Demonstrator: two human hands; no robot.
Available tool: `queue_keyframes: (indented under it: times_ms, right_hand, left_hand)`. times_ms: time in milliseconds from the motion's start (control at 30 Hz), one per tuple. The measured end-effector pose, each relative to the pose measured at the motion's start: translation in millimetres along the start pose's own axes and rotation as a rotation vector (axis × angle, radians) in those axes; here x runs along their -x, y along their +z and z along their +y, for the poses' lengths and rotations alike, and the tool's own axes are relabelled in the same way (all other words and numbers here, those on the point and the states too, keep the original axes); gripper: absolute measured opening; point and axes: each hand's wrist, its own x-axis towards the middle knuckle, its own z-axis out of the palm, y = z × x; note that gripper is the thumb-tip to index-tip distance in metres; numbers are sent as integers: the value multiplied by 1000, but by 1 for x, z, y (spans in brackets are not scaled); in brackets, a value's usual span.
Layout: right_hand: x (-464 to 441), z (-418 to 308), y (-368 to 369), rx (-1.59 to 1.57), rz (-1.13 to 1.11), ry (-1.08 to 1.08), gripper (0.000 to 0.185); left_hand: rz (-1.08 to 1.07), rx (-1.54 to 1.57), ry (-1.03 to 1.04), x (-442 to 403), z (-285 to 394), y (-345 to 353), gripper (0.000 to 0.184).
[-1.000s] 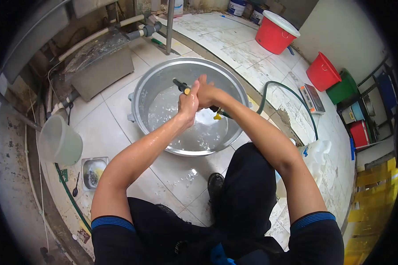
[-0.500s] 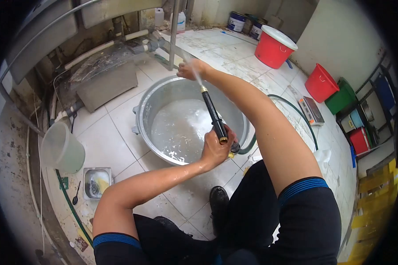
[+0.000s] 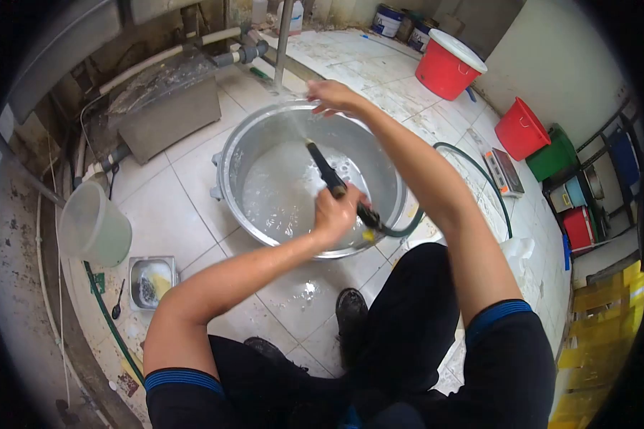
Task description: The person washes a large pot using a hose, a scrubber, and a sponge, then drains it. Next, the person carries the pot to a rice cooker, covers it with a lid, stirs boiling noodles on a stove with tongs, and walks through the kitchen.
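Observation:
A large round metal pot (image 3: pixel 230 168) stands on the tiled floor, with cloudy, sudsy water in its bottom. My left hand (image 3: pixel 338 216) is wrapped round a black hose spray nozzle (image 3: pixel 325 170) over the pot. Water sprays from the nozzle tip toward the pot's far rim. A green hose (image 3: pixel 406 227) runs from the nozzle's lower end over the near right rim. At the far rim, my right hand (image 3: pixel 333 96) hovers near the spray with fingers loosely spread and nothing in them, slightly blurred.
On the left are a translucent bucket (image 3: pixel 96 225), a metal pan (image 3: pixel 154 286) with a sponge, and a metal box (image 3: pixel 168 114) with pipes. Red tubs (image 3: pixel 447 75), a scale (image 3: pixel 504 173) and a green bin (image 3: pixel 553 154) stand on the right.
My left hand has lowered the nozzle and brought it slightly left over the pot. My right hand has risen a little and moved right, its fingers more spread. The view has shifted slightly.

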Motion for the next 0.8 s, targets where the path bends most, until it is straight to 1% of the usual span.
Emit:
queue_keyframes:
  times_ms: [33,100,167,200,233,267,300,367,400,433,467,500,567,600,667,700,733,767,800]
  right_hand:
    - [31,-3,2,-74,13,6,70]
    - [95,1,19,-193,-285,44,74]
    - [134,5,46,-112,-304,-97,66]
    - [138,2,47,93,-327,-79,65]
    - [142,3,51,290,-346,-63,65]
    - [125,24,54,192,-328,-161,62]
    - [127,19,53,163,-321,-206,54]
    - [117,9,62,430,-269,-273,43]
    - [115,7,71,416,-277,-269,43]
    - [117,8,82,525,-188,-270,40]
    - [121,9,89,633,-95,-268,38]
    - [130,6,89,617,-94,-260,38]
    - [150,-8,85,627,-96,-196,36]
    - [154,-8,86,631,-67,-208,36]
    - [159,-21,80,599,-110,-184,35]
    - [160,-26,78,570,-149,-158,35]
    - [160,-26,82,573,-154,-165,35]
    - [161,-25,86,614,-162,-265,34]
    - [162,-27,89,651,-166,-364,33]
  left_hand:
    - [15,-50,-11,-18,0,-15,36]
    - [154,164,-266,-45,15,-34,41]
    - [23,314,-263,-71,11,-65,45]
    - [24,313,-275,-73,20,-72,45]
    - [-133,288,-396,-75,28,-79,50]
    - [-291,260,-519,-73,40,-85,55]
    - [-288,252,-543,-66,52,-92,55]
    - [-882,-68,-684,-57,75,-112,50]
    - [-1046,-364,-649,-68,80,-137,49]
    - [-1207,-661,-603,-80,84,-165,49]
    - [-950,-859,-708,-79,103,-179,42]
    - [-680,-1054,-793,-81,120,-194,37]
    - [-156,-1091,-239,-103,83,-257,34]
    - [-158,-1095,-244,-107,65,-259,34]
    - [314,-865,-154,-108,33,-264,36]
    - [323,-863,-157,-108,23,-262,36]
    - [347,-1008,-79,-109,13,-259,37]
    - [368,-1155,2,-111,4,-259,38]
    - [320,-1403,114,-113,-3,-261,38]
